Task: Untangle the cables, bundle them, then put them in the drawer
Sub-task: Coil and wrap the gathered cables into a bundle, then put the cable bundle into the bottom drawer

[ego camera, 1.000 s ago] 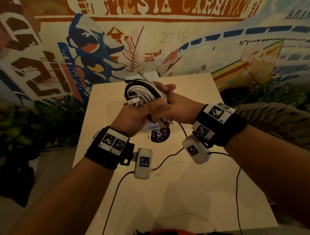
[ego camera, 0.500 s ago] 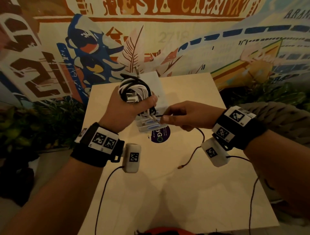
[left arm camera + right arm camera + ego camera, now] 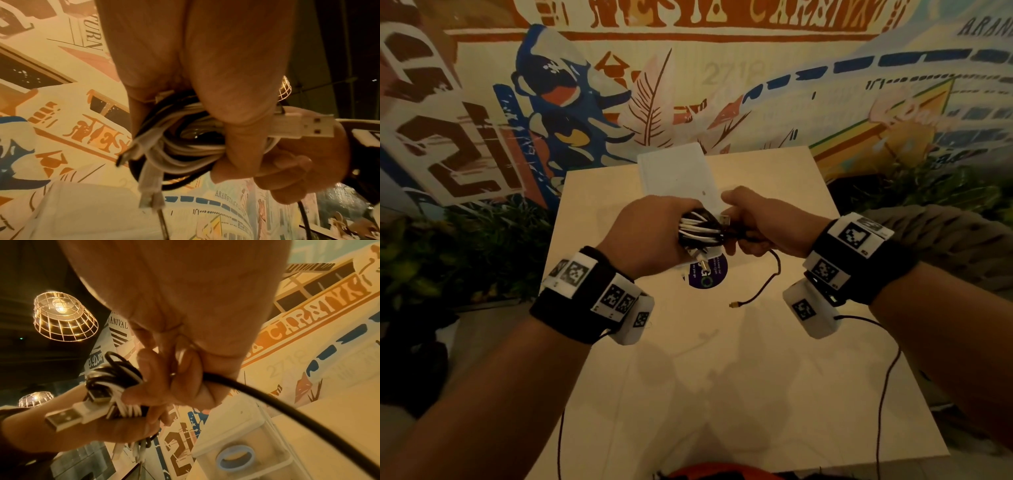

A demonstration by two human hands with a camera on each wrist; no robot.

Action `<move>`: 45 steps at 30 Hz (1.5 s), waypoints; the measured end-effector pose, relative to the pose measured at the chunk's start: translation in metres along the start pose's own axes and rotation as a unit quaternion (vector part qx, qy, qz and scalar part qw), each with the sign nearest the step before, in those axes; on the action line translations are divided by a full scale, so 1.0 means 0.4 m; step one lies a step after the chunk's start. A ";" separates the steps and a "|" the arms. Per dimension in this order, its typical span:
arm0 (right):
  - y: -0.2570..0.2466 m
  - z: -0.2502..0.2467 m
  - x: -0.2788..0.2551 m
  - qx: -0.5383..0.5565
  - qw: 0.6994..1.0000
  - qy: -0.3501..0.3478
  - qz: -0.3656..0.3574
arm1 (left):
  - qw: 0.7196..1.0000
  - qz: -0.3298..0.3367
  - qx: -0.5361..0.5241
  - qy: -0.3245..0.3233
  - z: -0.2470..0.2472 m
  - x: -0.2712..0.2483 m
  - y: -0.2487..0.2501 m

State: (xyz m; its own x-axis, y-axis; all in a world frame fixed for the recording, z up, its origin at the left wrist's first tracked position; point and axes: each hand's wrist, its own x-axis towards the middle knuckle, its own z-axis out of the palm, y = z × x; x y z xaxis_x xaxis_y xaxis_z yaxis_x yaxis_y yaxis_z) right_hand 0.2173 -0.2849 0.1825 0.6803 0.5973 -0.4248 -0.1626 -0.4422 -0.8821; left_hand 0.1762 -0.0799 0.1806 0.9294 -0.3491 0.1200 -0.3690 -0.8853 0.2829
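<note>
My left hand (image 3: 654, 236) grips a coiled bundle of white and black cables (image 3: 700, 233) above the table, with USB plugs sticking out of it (image 3: 304, 128). My right hand (image 3: 760, 222) is pressed against the bundle and pinches a loose black cable (image 3: 267, 395). Its free end (image 3: 734, 304) hangs down to a small gold plug just over the tabletop. The white drawer unit (image 3: 674, 171) stands behind the hands at the table's far edge; its front (image 3: 242, 449) is see-through plastic and I cannot tell whether a drawer is open.
The pale square table (image 3: 722, 377) stands against a painted mural wall (image 3: 585, 85). A round purple sticker (image 3: 709, 274) shows beneath the bundle. Thin black leads from the wrist cameras trail over the tabletop (image 3: 887, 377). Plants (image 3: 431, 257) flank the table on both sides.
The left hand has lowered and turned the bundle sideways. The right hand has come back from the right up against the bundle, carrying the black cable, and less loose tail now hangs.
</note>
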 end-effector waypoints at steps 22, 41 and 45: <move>-0.067 0.153 0.047 -0.531 0.834 0.071 0.130 | 0.958 -0.067 0.242 -0.141 0.038 0.001 0.080; -0.060 0.106 0.027 -0.448 0.893 0.039 0.034 | 0.984 -0.033 0.102 -0.140 -0.007 -0.027 0.078; -0.058 0.100 0.036 -0.407 0.912 0.006 0.046 | 0.982 -0.014 0.136 -0.130 -0.005 -0.031 0.094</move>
State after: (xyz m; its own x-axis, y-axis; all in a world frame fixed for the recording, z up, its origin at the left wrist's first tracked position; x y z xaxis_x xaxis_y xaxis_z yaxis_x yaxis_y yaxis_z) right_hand 0.2023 -0.2392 0.1889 0.6997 0.5266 -0.4828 0.3615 -0.8438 -0.3966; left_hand 0.1509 -0.1083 0.1916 0.9226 -0.3588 -0.1416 -0.3607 -0.9326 0.0131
